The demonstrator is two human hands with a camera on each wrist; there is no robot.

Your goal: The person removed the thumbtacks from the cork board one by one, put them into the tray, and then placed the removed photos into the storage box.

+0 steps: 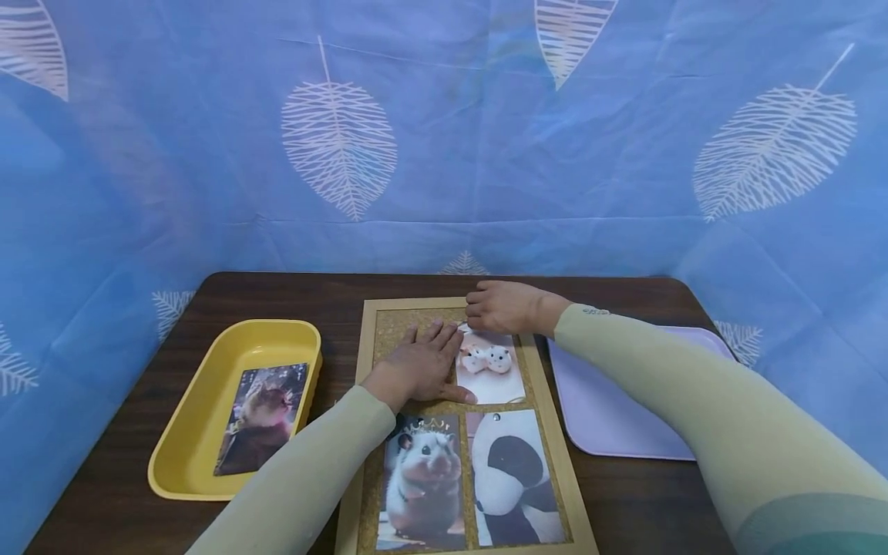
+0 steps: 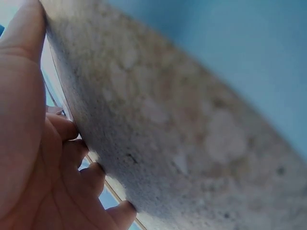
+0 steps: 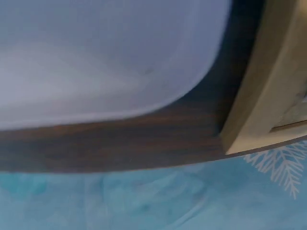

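A cork board with a pale wooden frame lies on the table and bears several photos. My left hand rests flat on the cork, fingers spread, its fingertips and thumb at the left edge of a photo of two white hamsters. In the left wrist view, the fingers of my left hand lie against the speckled cork. Bent over the top edge of the hamster photo is my right hand; its fingertips are hidden, and I cannot tell what they hold.
Below are a crowned hamster photo and a panda-like plush photo with a silver pin at its top. Left stands a yellow tray holding a dark photo. A lilac tray lies right, partly under my right arm.
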